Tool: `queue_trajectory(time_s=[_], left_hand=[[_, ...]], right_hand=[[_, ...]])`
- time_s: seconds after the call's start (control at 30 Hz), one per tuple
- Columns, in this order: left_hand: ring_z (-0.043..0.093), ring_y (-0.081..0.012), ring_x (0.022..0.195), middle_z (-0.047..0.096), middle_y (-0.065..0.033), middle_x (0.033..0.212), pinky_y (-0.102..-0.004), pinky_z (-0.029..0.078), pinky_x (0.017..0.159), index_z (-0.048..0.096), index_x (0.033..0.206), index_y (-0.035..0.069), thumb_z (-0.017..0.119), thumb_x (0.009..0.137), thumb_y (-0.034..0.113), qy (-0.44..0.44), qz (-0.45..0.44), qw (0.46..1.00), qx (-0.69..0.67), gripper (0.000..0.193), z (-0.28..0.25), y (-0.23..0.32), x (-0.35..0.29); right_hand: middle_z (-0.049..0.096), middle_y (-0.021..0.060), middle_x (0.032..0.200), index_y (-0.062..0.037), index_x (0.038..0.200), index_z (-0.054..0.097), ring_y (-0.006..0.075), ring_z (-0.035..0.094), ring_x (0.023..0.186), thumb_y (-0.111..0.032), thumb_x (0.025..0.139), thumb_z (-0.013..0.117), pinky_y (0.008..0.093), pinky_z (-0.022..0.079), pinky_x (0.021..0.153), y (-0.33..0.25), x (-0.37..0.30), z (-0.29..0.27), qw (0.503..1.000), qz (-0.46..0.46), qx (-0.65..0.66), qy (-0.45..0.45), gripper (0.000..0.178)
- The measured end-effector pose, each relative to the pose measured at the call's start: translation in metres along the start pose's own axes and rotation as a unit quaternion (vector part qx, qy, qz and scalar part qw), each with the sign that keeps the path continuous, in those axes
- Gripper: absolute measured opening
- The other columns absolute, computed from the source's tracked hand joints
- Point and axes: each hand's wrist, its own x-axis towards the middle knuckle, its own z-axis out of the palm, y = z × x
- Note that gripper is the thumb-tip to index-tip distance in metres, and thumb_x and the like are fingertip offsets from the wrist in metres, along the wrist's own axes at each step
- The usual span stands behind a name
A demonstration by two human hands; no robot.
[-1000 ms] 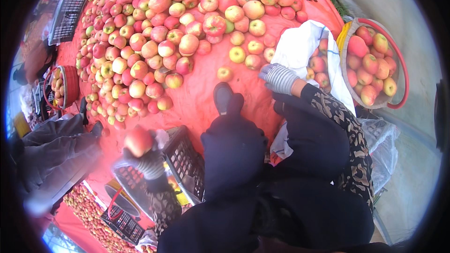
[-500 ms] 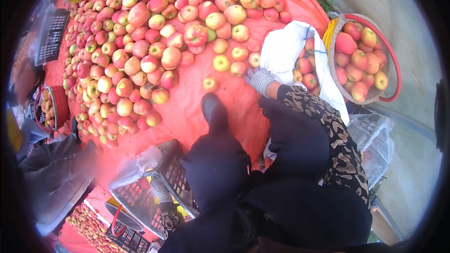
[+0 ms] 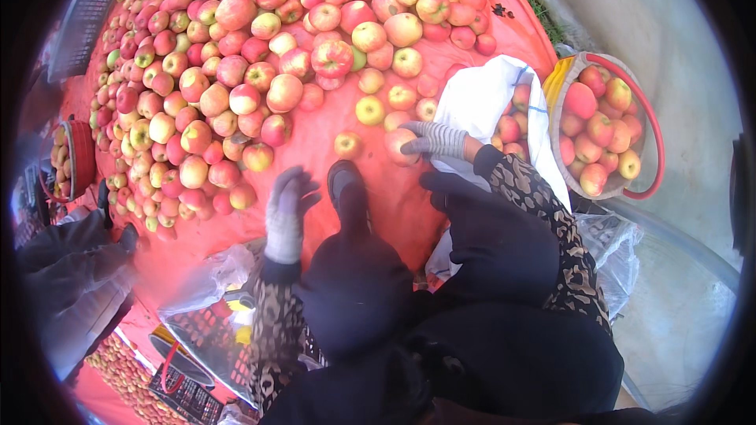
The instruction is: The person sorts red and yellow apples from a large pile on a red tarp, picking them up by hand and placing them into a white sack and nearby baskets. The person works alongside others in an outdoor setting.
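In a grey striped glove, my right hand (image 3: 441,140) grips a red-yellow apple (image 3: 399,148) beside the white sack (image 3: 476,94). Several apples show in the sack's mouth. My left hand (image 3: 288,208), gloved too, hovers above the red sheet near my shoe with its fingers apart and nothing in them. A big heap of red and yellow apples (image 3: 213,98) spreads over the sheet ahead and to the left. A lone yellowish apple (image 3: 347,145) lies between the heap and my right hand.
On the right stands a bucket (image 3: 557,83) full of apples with a red handle (image 3: 660,142). A plastic-lined crate (image 3: 209,338) sits by my left leg. Another person's legs (image 3: 71,267), a red basket (image 3: 81,159) and a dark crate (image 3: 81,27) are at the left.
My left hand has come up from the lined crate to over the sheet. The right hand has closed on an apple and shifted slightly toward me. The view has tilted a little.
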Motion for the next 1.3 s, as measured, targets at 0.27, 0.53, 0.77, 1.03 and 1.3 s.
queue_trajectory(time_s=[0.27, 0.53, 0.77, 1.03, 1.3], left_hand=[[0.05, -0.0327, 0.117, 0.046, -0.0134, 0.13, -0.0471, 0.053, 0.083, 0.038, 0.138, 0.014, 0.059, 0.084, 0.055, -0.139, -0.161, 0.955, -0.209, 0.071, 0.071, -0.022, 0.065], [0.045, -0.0388, 0.12, 0.041, -0.0124, 0.138, -0.0488, 0.052, 0.076, 0.041, 0.133, 0.016, 0.062, 0.078, 0.059, -0.125, -0.06, 0.913, -0.383, 0.073, 0.0, 0.032, -0.03], [0.057, -0.0327, 0.106, 0.051, -0.0154, 0.129, -0.0435, 0.057, 0.071, 0.045, 0.128, 0.005, 0.06, 0.084, 0.046, 0.255, 0.156, 0.932, -0.203, 0.062, -0.162, 0.046, -0.19], [0.057, -0.019, 0.094, 0.06, -0.0048, 0.103, -0.0328, 0.047, 0.083, 0.056, 0.113, 0.009, 0.058, 0.088, 0.039, 0.448, -0.105, 0.881, 0.111, 0.039, -0.288, -0.111, -0.272], [0.055, -0.0239, 0.105, 0.057, -0.0138, 0.116, -0.0337, 0.043, 0.094, 0.05, 0.122, -0.003, 0.055, 0.089, 0.013, 0.534, -0.009, 0.744, 0.402, 0.037, -0.226, -0.061, -0.232]], right_hand=[[0.062, 0.0069, 0.095, -0.0109, 0.127, 0.052, 0.0156, 0.062, 0.083, -0.043, 0.093, 0.049, 0.0265, 0.049, 0.066, -0.068, -0.009, -0.006, 0.959, -0.058, 0.276, -0.009, 0.047], [0.064, 0.0188, 0.096, -0.006, 0.103, 0.064, 0.0355, 0.063, 0.088, -0.042, 0.087, 0.051, 0.0436, 0.049, 0.08, -0.035, -0.017, -0.051, 0.86, -0.023, -0.507, 0.052, 0.041], [0.067, 0.019, 0.096, -0.0073, 0.102, 0.068, 0.0348, 0.063, 0.09, -0.033, 0.088, 0.051, 0.0427, 0.047, 0.083, 0.079, -0.055, -0.108, 0.895, 0.139, -0.408, 0.113, 0.034], [0.062, 0.0169, 0.092, -0.0065, 0.101, 0.059, 0.0372, 0.062, 0.085, -0.025, 0.08, 0.059, 0.0469, 0.049, 0.074, 0.025, -0.008, -0.105, 0.827, -0.077, -0.474, 0.291, 0.028], [0.056, 0.0185, 0.113, -0.0061, 0.12, 0.05, 0.0331, 0.058, 0.103, -0.023, 0.071, 0.068, 0.0442, 0.049, 0.085, 0.038, 0.026, -0.122, 0.839, 0.001, -0.48, 0.258, 0.054]])
